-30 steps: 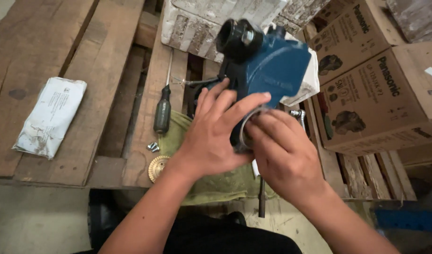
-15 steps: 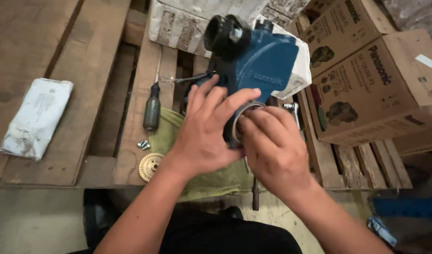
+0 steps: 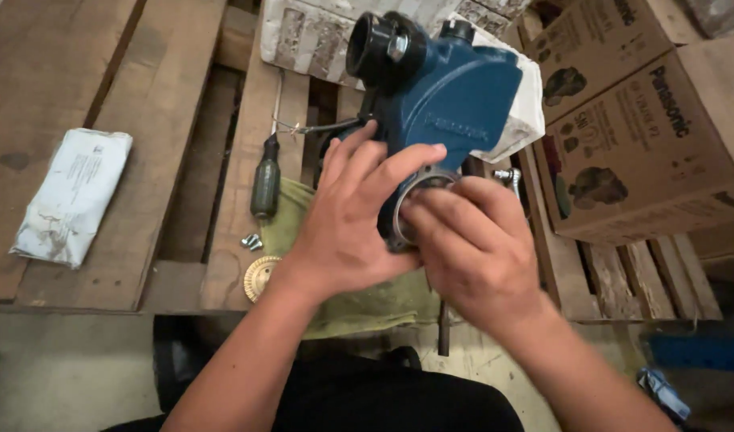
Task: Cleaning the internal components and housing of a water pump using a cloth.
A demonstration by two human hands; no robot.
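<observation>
Left hand (image 3: 347,228) and right hand (image 3: 471,244) — fingers curled, touching

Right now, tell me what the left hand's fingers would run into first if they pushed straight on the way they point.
The left hand points up and right, its fingertips already on the blue pump housing beside the metal ring. Pushing on, they would press into that housing first; depth beyond it is unclear.

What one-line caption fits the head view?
Both hands, left hand and right hand, grip a blue pump housing above a wooden pallet.
</observation>
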